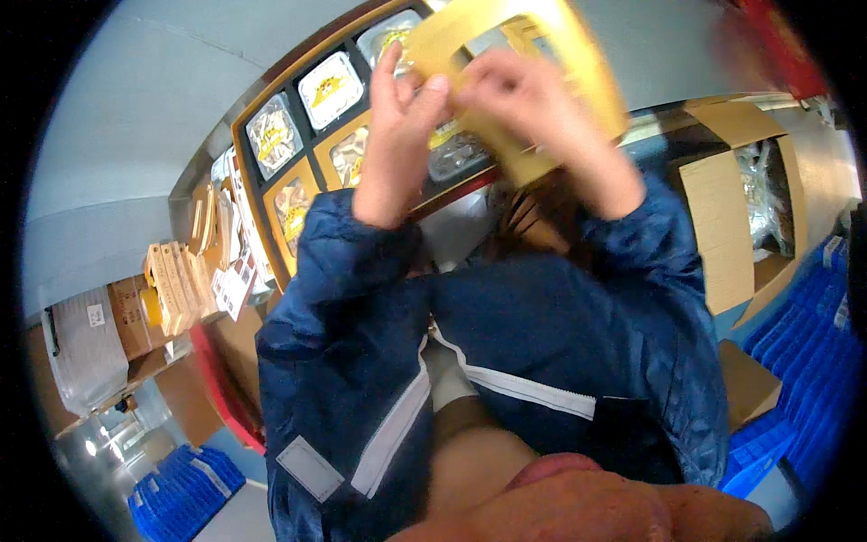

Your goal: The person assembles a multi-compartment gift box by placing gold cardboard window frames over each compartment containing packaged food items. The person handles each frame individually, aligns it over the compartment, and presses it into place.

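Observation:
Up over the far side of the workspace is a gold cardboard box [591,68] with cut-out windows, tilted and slightly blurred. My left hand [402,122] grips its left edge, the thumb against the card and the index finger pointing up. My right hand [528,95], smeared by motion, has its fingers curled together at the box's middle; whether they pinch the card is hard to make out. Below them lies a large gift box [314,143] with black dividers. Its compartments hold clear packs [274,135] with yellow labels, a white square pack [330,90] and gold window boxes [291,210].
Stacked cardboard pieces [176,285] and papers [237,285] are left of the gift box. At right stands an open carton [722,235] with clear plastic inside. Blue crates [804,334] are stacked at the right, more blue crates [185,492] at the lower left.

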`<state>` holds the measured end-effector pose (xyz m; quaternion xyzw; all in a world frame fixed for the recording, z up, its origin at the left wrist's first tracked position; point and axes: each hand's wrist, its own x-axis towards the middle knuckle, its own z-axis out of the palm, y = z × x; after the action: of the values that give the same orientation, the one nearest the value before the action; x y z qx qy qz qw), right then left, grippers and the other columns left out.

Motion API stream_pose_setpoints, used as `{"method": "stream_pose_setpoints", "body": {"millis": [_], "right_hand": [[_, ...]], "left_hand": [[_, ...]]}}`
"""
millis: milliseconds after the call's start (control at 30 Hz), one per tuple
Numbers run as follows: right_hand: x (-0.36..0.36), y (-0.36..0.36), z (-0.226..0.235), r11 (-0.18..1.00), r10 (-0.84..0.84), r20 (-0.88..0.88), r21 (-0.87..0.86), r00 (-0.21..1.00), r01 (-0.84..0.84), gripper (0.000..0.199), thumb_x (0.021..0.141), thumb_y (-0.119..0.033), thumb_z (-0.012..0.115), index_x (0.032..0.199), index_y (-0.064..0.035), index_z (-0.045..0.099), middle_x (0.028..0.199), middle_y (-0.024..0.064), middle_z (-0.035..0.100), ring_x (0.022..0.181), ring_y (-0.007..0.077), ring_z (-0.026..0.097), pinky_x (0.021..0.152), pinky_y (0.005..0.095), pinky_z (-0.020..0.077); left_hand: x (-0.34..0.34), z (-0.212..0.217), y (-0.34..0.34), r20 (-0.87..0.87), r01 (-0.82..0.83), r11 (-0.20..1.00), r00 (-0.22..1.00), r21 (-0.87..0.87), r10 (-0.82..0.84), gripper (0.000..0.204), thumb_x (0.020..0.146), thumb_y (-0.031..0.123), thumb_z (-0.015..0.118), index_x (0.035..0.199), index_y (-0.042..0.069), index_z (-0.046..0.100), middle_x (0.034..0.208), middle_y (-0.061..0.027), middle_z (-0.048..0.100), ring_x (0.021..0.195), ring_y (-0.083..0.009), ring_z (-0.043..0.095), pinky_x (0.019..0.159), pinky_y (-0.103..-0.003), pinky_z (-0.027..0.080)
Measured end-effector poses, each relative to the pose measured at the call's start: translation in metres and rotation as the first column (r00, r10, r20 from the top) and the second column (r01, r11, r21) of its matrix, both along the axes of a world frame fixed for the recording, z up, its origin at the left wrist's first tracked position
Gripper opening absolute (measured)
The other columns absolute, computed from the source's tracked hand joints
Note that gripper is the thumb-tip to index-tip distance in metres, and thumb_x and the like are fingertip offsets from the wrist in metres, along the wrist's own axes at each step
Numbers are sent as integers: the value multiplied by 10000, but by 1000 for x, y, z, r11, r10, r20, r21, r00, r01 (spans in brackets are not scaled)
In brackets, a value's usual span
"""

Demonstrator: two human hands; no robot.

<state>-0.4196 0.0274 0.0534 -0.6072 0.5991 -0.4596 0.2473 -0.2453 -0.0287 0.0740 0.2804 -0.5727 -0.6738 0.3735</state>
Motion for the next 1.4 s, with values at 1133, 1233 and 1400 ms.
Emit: {"method": "stream_pose_setpoints", "body": {"millis": [1133, 1233, 1400], "right_hand": [[42, 54, -1, 997, -6, -422, 62, 907, 35, 456, 859, -303, 755, 1214, -28, 676, 962, 194, 715, 856, 367, 689, 755, 424, 540], [40, 61, 5, 997, 19, -522, 77, 852, 25, 387, 870, -307, 740, 1133, -28, 686, 907, 183, 707, 836, 364, 684, 737, 431, 538], [53, 62, 8, 997, -40, -475, 44, 879, 70, 383, 836, -322, 774, 1071, -35, 677, 865, 166, 689, 811, 357, 675, 719, 416, 548]], "left_hand": [[83, -55, 53, 265, -195, 893, 910, -406, 319, 705, 901, 57, 691, 1487, 9, 303, 1380, -207, 487, 1196, -265, 549, 976, -339, 478], [98, -42, 57, 561, 55, 734, 685, -677, 465, 726, 852, 169, 781, 1452, -1, 407, 1337, -219, 487, 1186, -349, 552, 995, -362, 473], [97, -21, 65, 512, -69, 853, 774, -518, 374, 622, 900, 182, 730, 1432, 18, 451, 1207, -279, 606, 1066, -376, 652, 904, -424, 521]]}}
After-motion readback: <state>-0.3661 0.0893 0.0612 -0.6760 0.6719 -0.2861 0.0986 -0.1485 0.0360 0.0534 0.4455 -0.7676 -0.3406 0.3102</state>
